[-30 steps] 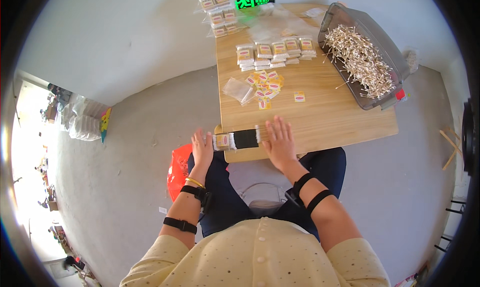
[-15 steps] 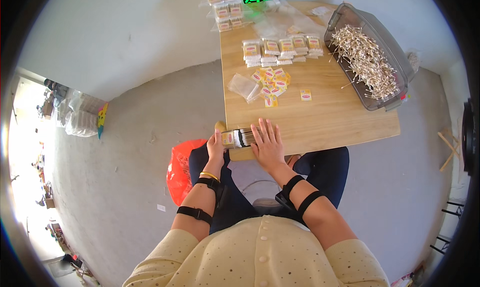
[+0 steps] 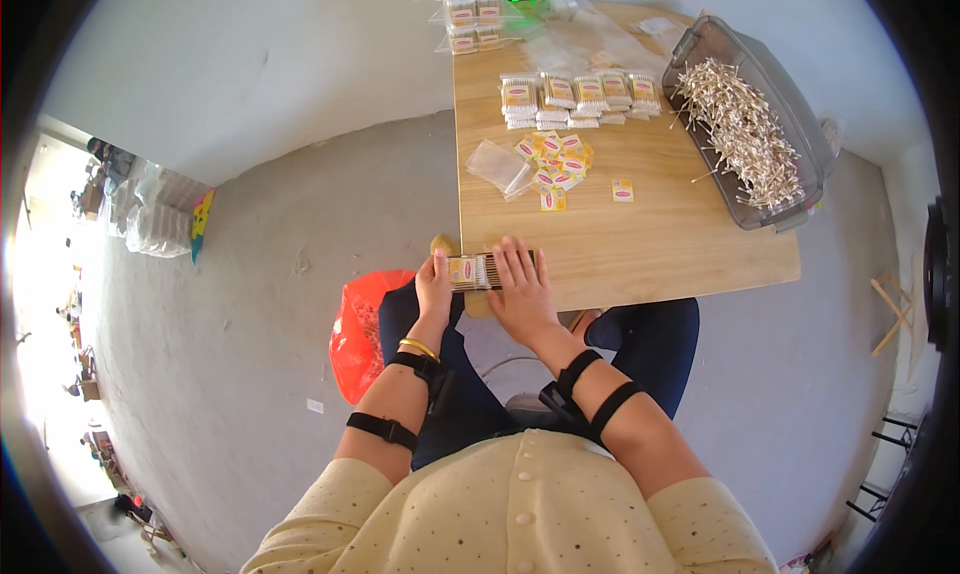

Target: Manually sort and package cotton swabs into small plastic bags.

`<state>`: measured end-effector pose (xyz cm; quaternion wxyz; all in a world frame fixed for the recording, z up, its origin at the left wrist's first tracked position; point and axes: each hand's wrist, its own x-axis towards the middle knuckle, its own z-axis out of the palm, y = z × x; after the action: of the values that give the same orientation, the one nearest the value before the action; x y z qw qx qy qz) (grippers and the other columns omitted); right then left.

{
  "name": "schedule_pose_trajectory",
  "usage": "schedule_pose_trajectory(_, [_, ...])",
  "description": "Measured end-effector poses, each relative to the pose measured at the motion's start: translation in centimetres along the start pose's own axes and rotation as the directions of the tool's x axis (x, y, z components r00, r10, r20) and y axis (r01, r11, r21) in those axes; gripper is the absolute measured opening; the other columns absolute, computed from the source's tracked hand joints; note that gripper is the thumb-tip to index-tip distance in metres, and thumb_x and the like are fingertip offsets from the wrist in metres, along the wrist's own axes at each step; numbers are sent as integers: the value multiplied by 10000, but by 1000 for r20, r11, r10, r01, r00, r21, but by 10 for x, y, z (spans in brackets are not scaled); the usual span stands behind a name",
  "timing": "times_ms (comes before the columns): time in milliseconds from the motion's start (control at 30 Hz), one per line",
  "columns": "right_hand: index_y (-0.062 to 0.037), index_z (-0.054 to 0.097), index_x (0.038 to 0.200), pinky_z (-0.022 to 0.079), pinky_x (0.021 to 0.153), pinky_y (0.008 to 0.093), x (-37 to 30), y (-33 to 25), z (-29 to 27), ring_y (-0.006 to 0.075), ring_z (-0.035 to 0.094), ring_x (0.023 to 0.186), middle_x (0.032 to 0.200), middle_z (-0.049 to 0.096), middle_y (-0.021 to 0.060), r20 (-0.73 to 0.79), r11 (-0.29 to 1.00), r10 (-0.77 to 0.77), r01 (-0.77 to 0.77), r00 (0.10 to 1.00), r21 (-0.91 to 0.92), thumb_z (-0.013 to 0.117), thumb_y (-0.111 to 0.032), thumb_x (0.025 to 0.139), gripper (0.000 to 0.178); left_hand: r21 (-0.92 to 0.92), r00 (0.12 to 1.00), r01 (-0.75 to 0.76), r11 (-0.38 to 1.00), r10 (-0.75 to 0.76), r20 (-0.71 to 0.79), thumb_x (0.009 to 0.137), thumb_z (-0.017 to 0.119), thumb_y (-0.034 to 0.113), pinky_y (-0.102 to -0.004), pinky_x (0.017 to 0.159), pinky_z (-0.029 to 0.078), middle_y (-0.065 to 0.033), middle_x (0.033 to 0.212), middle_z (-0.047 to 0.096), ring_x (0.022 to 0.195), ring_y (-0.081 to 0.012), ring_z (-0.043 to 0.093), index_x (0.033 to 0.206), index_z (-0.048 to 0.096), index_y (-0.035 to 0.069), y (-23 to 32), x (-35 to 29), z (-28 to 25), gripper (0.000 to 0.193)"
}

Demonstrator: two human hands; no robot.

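At the near left corner of the table, my left hand (image 3: 433, 292) is closed on the left end of a small clear packet of cotton swabs (image 3: 482, 271). A yellow and white label card (image 3: 462, 271) shows inside it. My right hand (image 3: 524, 296) lies flat over the right part of the swabs, fingers stretched out and side by side, hiding what is under the palm. Dark edges show along the swabs; I cannot tell what they belong to. Farther back lie a loose heap of label cards (image 3: 562, 164), a single card (image 3: 623, 191) and flat clear bags (image 3: 497, 168).
Filled swab packets (image 3: 588, 96) stand in a stacked row on the wooden table (image 3: 640, 259). A grey bin (image 3: 735, 209) of loose swabs (image 3: 740, 134) sits at the right. Bagged packs (image 3: 472, 14) are at the back left. A red plastic bag (image 3: 358, 339) rests by my left leg.
My right hand has slid left along the swabs toward my left hand. The black band seen across the swabs before is now hidden. The whole view has shifted slightly.
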<state>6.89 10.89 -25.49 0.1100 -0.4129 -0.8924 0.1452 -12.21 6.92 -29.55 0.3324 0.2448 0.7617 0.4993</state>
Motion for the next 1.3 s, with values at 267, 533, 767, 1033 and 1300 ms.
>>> schedule_pose_trajectory(267, [27,210,1607,91,1281,521,-4,18,-7,306,131,1588,1695,190,179,52,996,20,-16,998,-85,572,-557,955,947,208,1000,13,978,-18,20,1073,464,506,-340,549,462,-75,660,588,573,-183,576,871,651,-1,2,10,-22,576])
schedule_pose_trajectory(533, [74,208,1587,110,1281,521,5,2,2,331,141,1582,1684,176,228,82,998,-3,9,997,-67,615,-554,934,993,329,956,-275,903,294,-8,1088,457,397,-491,706,466,-264,803,636,783,-460,609,887,603,-42,1,6,-10,504])
schedule_pose_trajectory(767, [86,218,1579,135,1275,524,13,-19,9,354,150,1576,1681,177,237,59,999,-44,45,997,-25,605,-569,938,995,255,971,-229,939,237,-1,1091,449,393,-494,721,470,-278,825,642,798,-462,617,922,615,-43,8,1,-4,497])
schedule_pose_trajectory(1033, [73,238,1580,154,1274,506,14,-26,13,342,155,1574,1676,201,226,15,998,-55,56,998,-33,626,-578,918,1006,139,985,-172,975,169,37,1084,486,425,-428,648,487,-189,715,627,656,-314,613,933,644,-27,-9,10,-14,503])
schedule_pose_trajectory(1300, [75,253,1572,164,1271,504,9,-3,9,358,169,1569,1665,220,237,-8,996,-84,84,996,37,636,-498,935,939,-331,929,356,874,-292,228,1044,575,488,-245,483,380,26,617,540,509,-89,493,845,652,95,6,7,-22,447])
